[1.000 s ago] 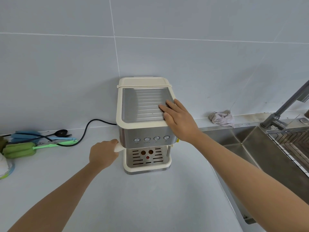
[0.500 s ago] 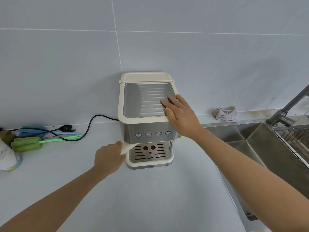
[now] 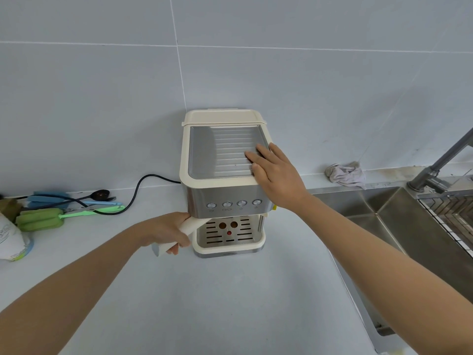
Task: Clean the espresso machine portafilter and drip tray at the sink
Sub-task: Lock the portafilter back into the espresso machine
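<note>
A cream and steel espresso machine point(image 3: 222, 198) stands against the tiled wall on the pale counter. My left hand point(image 3: 166, 230) is closed around the cream portafilter handle point(image 3: 190, 225), which sticks out from under the machine's left front; the portafilter's head is hidden beneath the machine body. My right hand point(image 3: 275, 172) lies flat on the right side of the ribbed metal top plate, fingers spread. The slotted drip tray point(image 3: 227, 233) sits in the machine's base. The steel sink point(image 3: 399, 226) lies to the right.
A black power cord point(image 3: 138, 190) runs left from the machine. Green and blue bottle brushes point(image 3: 43, 217) and a dark spoon point(image 3: 99, 193) lie at the far left, beside a white bag point(image 3: 11, 240). A crumpled cloth point(image 3: 345, 174) sits behind the sink, a tap point(image 3: 440, 162) and drainer rack point(image 3: 453, 221) at right.
My left hand has swung the portafilter handle from the machine's left side toward me, so more of the handle shows. My right hand has stayed pressed on the top.
</note>
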`<state>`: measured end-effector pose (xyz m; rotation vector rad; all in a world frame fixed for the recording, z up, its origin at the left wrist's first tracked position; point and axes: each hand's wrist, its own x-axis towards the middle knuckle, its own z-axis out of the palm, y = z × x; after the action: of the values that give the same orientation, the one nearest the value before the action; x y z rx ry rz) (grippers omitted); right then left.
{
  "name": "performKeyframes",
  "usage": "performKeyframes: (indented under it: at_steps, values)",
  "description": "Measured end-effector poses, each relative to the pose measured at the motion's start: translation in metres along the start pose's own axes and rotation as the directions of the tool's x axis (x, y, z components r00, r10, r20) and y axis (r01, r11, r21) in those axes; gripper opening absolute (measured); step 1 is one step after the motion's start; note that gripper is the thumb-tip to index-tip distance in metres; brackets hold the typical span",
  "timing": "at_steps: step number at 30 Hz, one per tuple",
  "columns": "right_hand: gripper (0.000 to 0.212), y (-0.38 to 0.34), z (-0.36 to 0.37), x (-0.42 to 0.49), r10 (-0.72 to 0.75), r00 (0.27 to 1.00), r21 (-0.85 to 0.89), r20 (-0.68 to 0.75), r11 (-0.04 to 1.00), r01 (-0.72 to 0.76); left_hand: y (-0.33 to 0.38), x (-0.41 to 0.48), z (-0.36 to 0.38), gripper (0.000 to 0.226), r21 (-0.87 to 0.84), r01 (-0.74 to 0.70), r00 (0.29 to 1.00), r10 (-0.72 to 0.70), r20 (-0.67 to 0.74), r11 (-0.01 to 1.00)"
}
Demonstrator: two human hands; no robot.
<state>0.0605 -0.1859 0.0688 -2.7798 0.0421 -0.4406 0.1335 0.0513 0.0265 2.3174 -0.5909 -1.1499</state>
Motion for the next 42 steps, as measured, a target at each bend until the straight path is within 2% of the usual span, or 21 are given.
performKeyframes:
  at_steps: [6, 14, 19, 24, 34, 37, 42]
  values:
    - [0.081, 0.004, 0.001, 0.001, 0.006, 1.0, -0.002, 0.01, 1.0, -0.006, -0.005, 0.003, 0.003, 0.036, 0.059, -0.056, 0.996, 0.06, -0.073, 0.997]
    - [0.081, 0.001, 0.001, 0.0, -0.01, 1.0, -0.012, -0.007, 1.0, 0.01, -0.007, 0.004, 0.032, 0.034, 0.026, -0.057, 0.973, 0.061, -0.225, 0.998]
    - [0.082, 0.005, 0.006, 0.003, 0.032, 0.999, 0.011, 0.005, 0.999, -0.032, 0.004, 0.002, 0.056, 0.018, -0.059, 0.011, 0.95, -0.029, -0.312, 0.998]
    - [0.084, 0.002, 0.004, 0.001, 0.032, 0.999, 0.002, -0.014, 0.999, -0.032, 0.017, 0.003, 0.083, 0.018, -0.178, 0.033, 0.924, -0.098, -0.371, 0.983]
    - [0.076, -0.005, 0.001, -0.001, -0.065, 0.995, -0.06, -0.07, 0.996, 0.061, 0.041, 0.007, 0.113, 0.019, -0.347, 0.091, 0.848, -0.255, -0.464, 0.934]
    - [0.062, -0.006, 0.003, -0.001, -0.107, 0.981, -0.061, -0.162, 0.993, 0.098, 0.047, 0.011, 0.121, 0.021, -0.375, 0.122, 0.819, -0.307, -0.485, 0.919]
    - [0.046, -0.004, 0.006, 0.0, -0.134, 0.962, -0.078, -0.236, 0.99, 0.119, 0.066, 0.012, 0.134, 0.03, -0.399, 0.153, 0.773, -0.361, -0.522, 0.904]
